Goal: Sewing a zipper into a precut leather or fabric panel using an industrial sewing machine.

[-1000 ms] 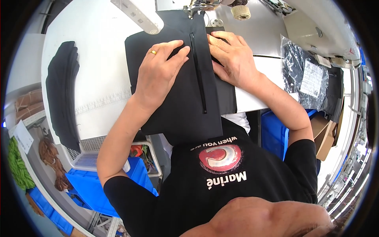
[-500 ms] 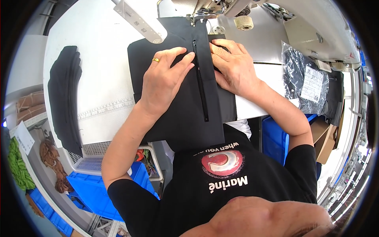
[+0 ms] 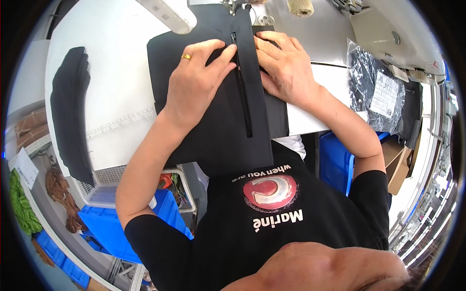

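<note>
A black fabric piece [image 3: 208, 140] with a lengthwise zipper [image 3: 245, 104] lies on the white table, its near end draping over the edge toward my lap. My left hand [image 3: 191, 80], a ring on one finger, has its thumb and bent fingers closed on the cloth beside the zipper's upper part. On the right side of the zipper, my right hand [image 3: 289, 68] grips the cloth edge, fingers over it. Under that hand lies another dark layer [image 3: 276, 114]. The far end of the cloth reaches the sewing machine's presser foot [image 3: 232, 7].
Folded black cloth pieces [image 3: 70, 111] are stacked at the left. A clear plastic bag [image 3: 383, 94] with a label sits right. A white bar-shaped device [image 3: 170, 17] overhangs the table. Below are a white basket [image 3: 104, 199], a blue crate [image 3: 121, 233] and a blue bin [image 3: 335, 165].
The whole view has shifted, so table, cloth and hands appear slightly higher and further left. Both hands keep nearly the same place on the cloth.
</note>
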Demonstrator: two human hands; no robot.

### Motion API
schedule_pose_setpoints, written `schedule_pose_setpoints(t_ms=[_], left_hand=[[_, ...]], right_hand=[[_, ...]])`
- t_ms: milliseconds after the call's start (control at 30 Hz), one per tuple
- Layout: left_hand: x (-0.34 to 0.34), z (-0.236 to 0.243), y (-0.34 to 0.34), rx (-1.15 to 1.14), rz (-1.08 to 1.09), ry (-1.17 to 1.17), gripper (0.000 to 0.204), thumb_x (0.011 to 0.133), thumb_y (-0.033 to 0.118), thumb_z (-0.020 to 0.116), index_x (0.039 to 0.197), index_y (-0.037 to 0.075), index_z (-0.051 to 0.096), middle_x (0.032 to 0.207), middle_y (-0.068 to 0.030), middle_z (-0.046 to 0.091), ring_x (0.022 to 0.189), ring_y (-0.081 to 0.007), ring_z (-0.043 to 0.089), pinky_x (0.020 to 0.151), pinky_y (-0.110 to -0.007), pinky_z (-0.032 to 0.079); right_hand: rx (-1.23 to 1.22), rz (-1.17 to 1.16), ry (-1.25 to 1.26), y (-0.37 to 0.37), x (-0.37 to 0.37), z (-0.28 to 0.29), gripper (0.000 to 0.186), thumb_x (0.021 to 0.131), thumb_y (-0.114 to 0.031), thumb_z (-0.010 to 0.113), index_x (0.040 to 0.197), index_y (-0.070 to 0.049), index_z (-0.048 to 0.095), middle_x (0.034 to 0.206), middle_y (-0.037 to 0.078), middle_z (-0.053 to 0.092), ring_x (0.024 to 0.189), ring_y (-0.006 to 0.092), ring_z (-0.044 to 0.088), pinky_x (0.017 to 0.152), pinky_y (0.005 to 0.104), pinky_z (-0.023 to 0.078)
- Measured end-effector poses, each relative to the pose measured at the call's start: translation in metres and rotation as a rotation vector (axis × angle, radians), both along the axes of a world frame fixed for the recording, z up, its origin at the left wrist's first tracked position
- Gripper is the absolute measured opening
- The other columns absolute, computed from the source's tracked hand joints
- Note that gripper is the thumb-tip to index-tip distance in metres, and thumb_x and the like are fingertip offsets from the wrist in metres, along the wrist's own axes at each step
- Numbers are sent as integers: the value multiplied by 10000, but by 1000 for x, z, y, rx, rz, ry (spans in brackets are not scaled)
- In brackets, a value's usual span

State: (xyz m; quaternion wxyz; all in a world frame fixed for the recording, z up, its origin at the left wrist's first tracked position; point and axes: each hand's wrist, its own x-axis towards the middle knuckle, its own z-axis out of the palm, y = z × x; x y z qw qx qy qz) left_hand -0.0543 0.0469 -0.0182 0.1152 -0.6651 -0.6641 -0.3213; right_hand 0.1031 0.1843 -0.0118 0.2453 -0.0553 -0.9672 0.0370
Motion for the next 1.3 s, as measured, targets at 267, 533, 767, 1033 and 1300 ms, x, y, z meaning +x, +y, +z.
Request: schedule_pose_setpoints(t_ms=[267, 533, 767, 1033, 1300], left_hand=[[1, -2, 0, -14, 13, 46, 342, 765, 166, 745, 1091, 101, 666, 1043, -23, 584, 960, -207, 569, 787, -309, 517], [1, -3, -1, -26, 25, 49, 354, 789, 150, 729, 1136, 107, 674, 1115, -30, 584, 991, -196, 566, 853, -329, 477], [-4, -1, -3, -73, 60, 112, 374, 763, 323, 736, 1106, 191, 666, 1182, 25, 584, 1058, -171, 531, 947, -419, 386], [7, 4, -9, -132, 91, 191, 407, 752, 394, 716, 1123, 231, 665, 1229, 50, 564, 1065, -171, 505, 977, -557, 346], [0, 2, 6, -98, 61, 176, 398, 786, 386, 697, 1140, 209, 663, 1217, 38, 592, 1046, -178, 521, 938, -512, 339]], right_hand=[[43, 4, 6, 2, -1, -3, 353, 722, -214, 716, 1057, -120, 659, 1175, 9, 631, 1073, 230, 554, 752, 350, 456], [-25, 25, 25, 4, 1, -2, 360, 706, -199, 715, 1053, -118, 663, 1169, 28, 631, 1078, 240, 552, 803, 362, 461], [-38, 23, -26, 6, 3, 1, 361, 681, -207, 725, 1015, -90, 650, 1179, 52, 615, 1112, 252, 535, 837, 374, 461], [-20, 32, -78, -3, 14, 10, 389, 689, -228, 732, 1030, -67, 636, 1192, 63, 605, 1133, 252, 522, 865, 387, 448], [10, 27, -66, 10, 7, 6, 368, 700, -226, 728, 1011, -52, 639, 1174, 67, 618, 1107, 258, 533, 869, 383, 444]])
